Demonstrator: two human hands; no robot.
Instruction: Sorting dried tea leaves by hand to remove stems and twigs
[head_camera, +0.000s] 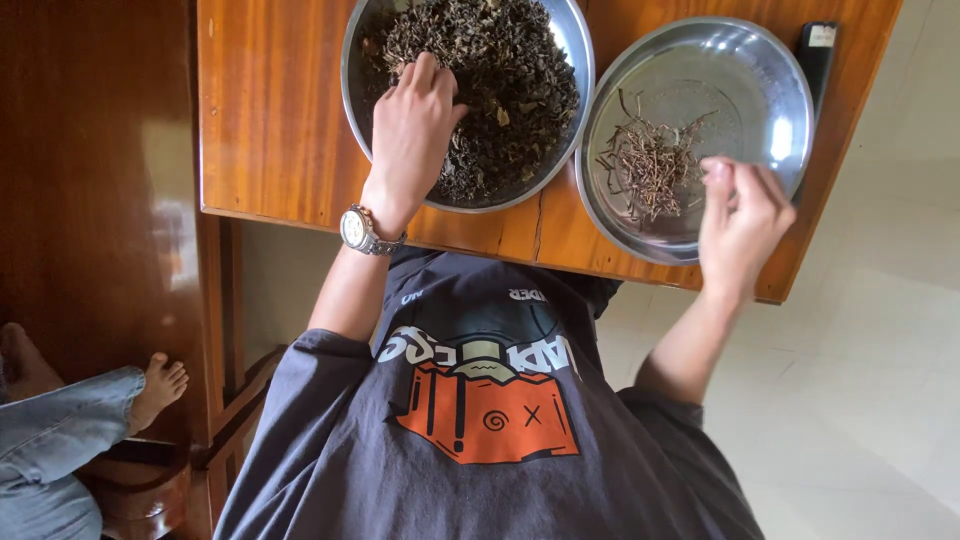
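Left hand (412, 130): fingers (425, 75) curled down into the dried leaves (500, 90), tips buried in the dark heap; whether they pinch anything cannot be told from this view. Palm lies over the near left part of the heap. Leaves fill the left bowl (352, 90), a round steel one, nearly to the rim. A metal watch (362, 232) sits on the left wrist, over the table edge.

Right hand (742, 225): fingers (722, 178) bunched together, tips pointing toward the right bowl; nothing seen between them, so a grip cannot be confirmed. Hand hovers over the near right rim of the right bowl (790, 90), also steel. Stems (650, 165), thin and brown, lie in a small loose pile on the bowl's floor, just left of the fingertips, apart from them. Rest of that bowl shows bare metal.

The two bowls stand side by side on the wooden table (270, 120), rims touching or nearly so. A dark flat object (815, 55) lies at the table's right edge behind the right bowl. A dark shirt (480, 430) with an orange print fills the lower frame. Lower left: another person's bare foot (160, 385) and denim leg.
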